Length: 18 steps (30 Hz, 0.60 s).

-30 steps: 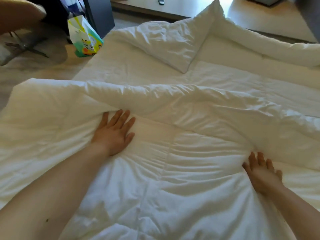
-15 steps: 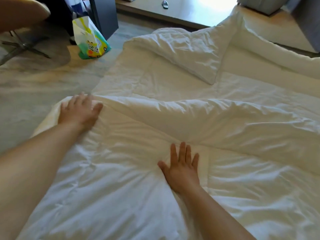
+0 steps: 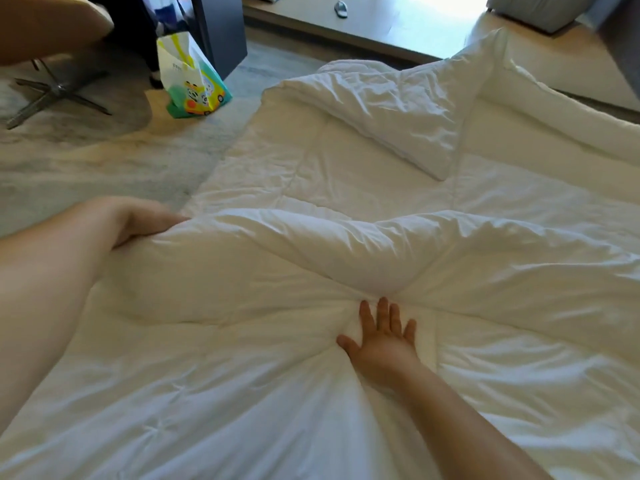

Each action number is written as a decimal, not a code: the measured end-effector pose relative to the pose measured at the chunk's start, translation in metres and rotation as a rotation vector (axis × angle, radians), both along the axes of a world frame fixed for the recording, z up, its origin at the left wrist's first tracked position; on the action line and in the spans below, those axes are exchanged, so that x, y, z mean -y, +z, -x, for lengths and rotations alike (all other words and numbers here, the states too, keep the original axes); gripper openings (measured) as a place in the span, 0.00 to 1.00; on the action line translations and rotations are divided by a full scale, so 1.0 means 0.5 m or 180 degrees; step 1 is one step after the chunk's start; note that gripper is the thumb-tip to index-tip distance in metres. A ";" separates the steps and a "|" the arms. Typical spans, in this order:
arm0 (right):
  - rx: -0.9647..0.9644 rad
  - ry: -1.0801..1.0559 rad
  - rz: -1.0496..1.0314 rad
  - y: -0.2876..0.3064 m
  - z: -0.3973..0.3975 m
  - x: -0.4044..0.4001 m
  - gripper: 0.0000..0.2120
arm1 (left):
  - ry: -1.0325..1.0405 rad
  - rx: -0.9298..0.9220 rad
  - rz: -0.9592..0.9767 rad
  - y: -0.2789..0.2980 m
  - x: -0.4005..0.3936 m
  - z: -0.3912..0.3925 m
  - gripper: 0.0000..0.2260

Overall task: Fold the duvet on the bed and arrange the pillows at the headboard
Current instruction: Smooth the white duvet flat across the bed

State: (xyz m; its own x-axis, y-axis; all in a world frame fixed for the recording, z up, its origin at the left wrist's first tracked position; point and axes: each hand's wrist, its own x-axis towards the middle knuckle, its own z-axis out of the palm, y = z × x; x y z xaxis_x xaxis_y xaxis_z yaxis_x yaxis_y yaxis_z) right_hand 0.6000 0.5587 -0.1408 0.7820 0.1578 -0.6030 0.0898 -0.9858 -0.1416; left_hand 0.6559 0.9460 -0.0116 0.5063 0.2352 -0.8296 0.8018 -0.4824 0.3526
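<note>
Across the bed, the white duvet point(image 3: 346, 393) lies puffy and soft: light, I'd judge, but floppy and slow to hold a crease. Left hand point(image 3: 138, 220) at nine o'clock grips its folded edge, the best hold; right hand point(image 3: 381, 336) presses flat, fingers spread. At twelve o'clock, a turned-back corner point(image 3: 398, 112); a colourful bag point(image 3: 190, 84) sits well clear on the floor.

Duvet point(image 3: 346, 393) spread across the bed, a folded ridge crossing its middle left to right. Left hand point(image 3: 145, 220) at the ridge's left end; right hand point(image 3: 381, 337) flat on the duvet just before the ridge. Turned-back corner point(image 3: 398, 109) behind. Gift bag point(image 3: 188, 84) on floor, far left; chair base point(image 3: 57, 90) left of it.
</note>
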 end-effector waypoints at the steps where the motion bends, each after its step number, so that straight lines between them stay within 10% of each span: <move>1: -0.0013 -0.0001 -0.0212 0.034 -0.023 0.007 0.40 | -0.0153 0.0214 0.0065 -0.008 -0.002 0.006 0.14; 6: 0.3011 -0.1169 -0.1966 0.264 -0.203 0.018 0.19 | -0.0579 0.1609 0.0101 -0.079 -0.007 0.046 0.09; 13: 0.0378 -0.0110 0.0031 0.184 -0.301 -0.028 0.50 | -0.1650 0.3815 -0.1717 -0.126 0.013 0.154 0.15; 18: 0.0857 0.0920 0.0096 0.175 -0.234 -0.023 0.16 | -0.1827 0.4277 -0.2345 -0.074 -0.007 0.134 0.19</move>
